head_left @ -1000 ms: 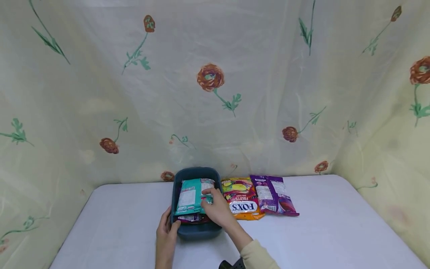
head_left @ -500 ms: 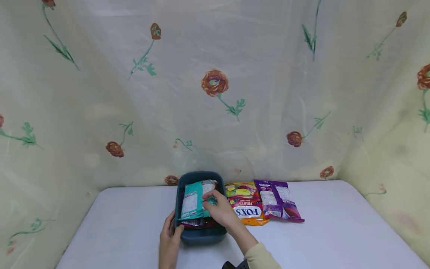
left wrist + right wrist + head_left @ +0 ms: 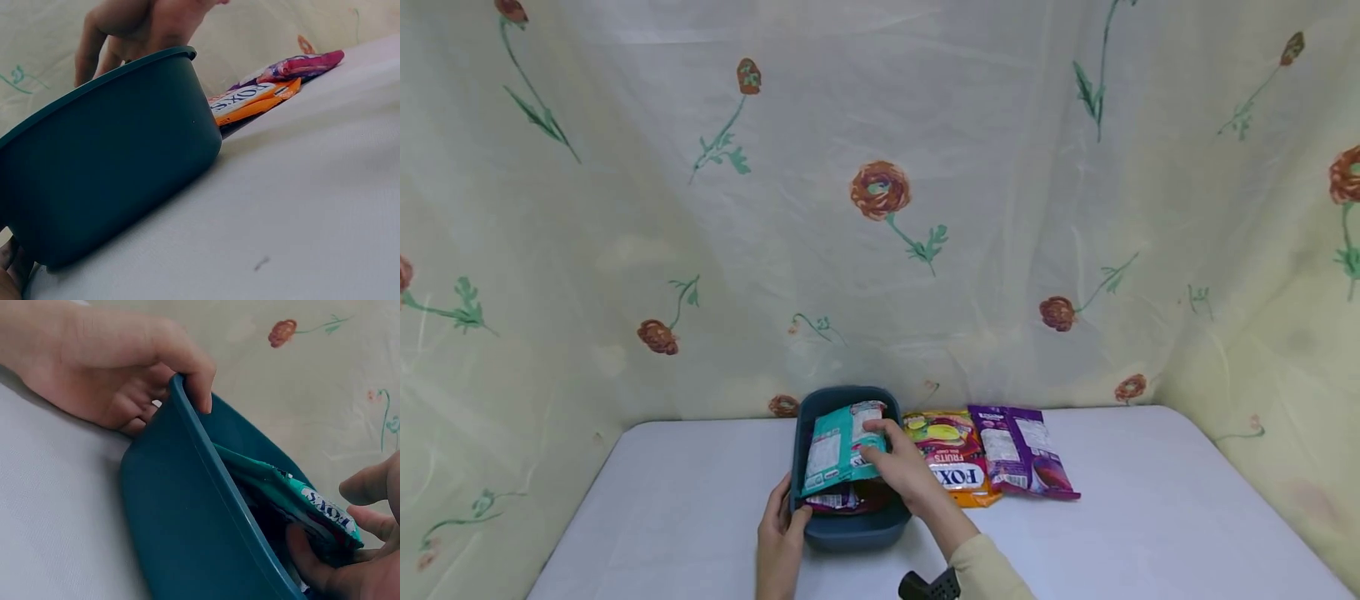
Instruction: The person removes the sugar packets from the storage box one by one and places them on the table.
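Observation:
A dark blue-green plastic bin (image 3: 850, 537) stands near the back of the table. My left hand (image 3: 780, 533) grips its left side, thumb over the rim and fingers outside, as the right wrist view also shows. In the bin, a teal FOX'S candy bag (image 3: 827, 454) lies tilted on top of a dark purple bag (image 3: 835, 500). My right hand (image 3: 904, 467) reaches over the bin's right rim and holds the teal bag by its right edge. In the right wrist view, one digit of the right hand (image 3: 369, 550) is under that edge, with others above.
Right of the bin, an orange-red FOX'S Fruits bag (image 3: 951, 454) lies on the white table (image 3: 1120, 517). Beside it is a purple bag (image 3: 1026, 450), the two touching or slightly overlapping. A flowered curtain (image 3: 955, 333) hangs behind and at the sides.
The teal bag has tilted, its near right part rising and baring more of the purple bag beneath. My right hand has shifted with it. The left hand keeps its hold on the bin.

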